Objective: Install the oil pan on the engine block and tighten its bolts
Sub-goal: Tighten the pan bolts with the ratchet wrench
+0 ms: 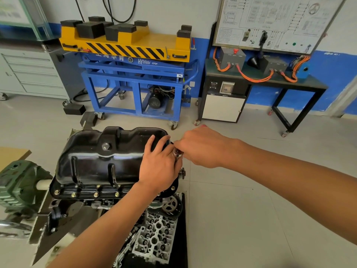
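Hands meet at oil pan (100, 157) right end: my left hand (158, 167) rests flat on it, right hand (201, 147) pinches socket (177, 153).

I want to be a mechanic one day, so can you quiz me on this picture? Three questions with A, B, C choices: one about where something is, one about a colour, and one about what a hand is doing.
1. Where does the left hand rest?
A) on the glossy black metal oil pan
B) on a red toolbox
C) on the floor

2. What colour are the thick cables on the black metal bench at the right?
A) green
B) orange
C) white

3. What are the right hand and its fingers doing?
A) hanging empty
B) holding a hammer
C) pinching a small silver socket

Answers:
1 A: its palm lies across the pan's right end.
2 B: bright orange loops lie along the bench top.
3 C: the fingers close round the socket at the pan's edge.
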Action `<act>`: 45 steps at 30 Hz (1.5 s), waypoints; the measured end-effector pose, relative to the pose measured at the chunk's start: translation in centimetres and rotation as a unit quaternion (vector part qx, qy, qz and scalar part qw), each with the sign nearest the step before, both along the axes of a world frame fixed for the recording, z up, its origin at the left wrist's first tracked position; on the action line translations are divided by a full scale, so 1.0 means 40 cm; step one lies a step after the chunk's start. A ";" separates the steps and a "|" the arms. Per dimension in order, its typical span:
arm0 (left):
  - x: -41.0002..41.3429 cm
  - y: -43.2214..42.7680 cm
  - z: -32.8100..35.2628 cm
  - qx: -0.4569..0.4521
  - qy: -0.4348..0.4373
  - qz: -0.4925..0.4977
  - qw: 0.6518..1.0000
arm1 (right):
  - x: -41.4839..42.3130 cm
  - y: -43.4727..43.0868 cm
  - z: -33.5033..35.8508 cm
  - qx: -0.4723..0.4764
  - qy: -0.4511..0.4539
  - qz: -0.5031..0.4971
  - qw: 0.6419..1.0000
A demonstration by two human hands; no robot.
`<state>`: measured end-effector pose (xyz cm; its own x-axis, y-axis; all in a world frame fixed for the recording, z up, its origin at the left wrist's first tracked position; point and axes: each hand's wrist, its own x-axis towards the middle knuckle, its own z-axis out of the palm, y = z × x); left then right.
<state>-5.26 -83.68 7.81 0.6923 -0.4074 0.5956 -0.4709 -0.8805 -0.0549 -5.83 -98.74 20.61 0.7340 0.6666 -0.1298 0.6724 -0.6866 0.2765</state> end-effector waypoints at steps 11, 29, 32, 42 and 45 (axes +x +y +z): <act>-0.008 0.007 0.014 0.069 0.012 0.021 0.997 | -0.033 0.059 -0.042 0.252 0.177 -0.182 0.934; -0.011 0.006 0.022 0.043 0.047 0.001 0.998 | -0.027 0.028 0.001 0.056 0.044 -0.080 0.994; -0.009 0.007 0.021 0.043 0.045 0.001 0.998 | -0.012 0.021 0.004 0.006 -0.014 -0.011 1.000; -0.004 0.006 0.013 0.032 0.040 0.003 0.999 | 0.005 0.010 0.002 0.000 0.034 -0.005 0.999; -0.004 0.006 0.012 0.032 0.041 0.002 0.999 | -0.003 0.008 0.006 0.017 0.056 -0.018 0.998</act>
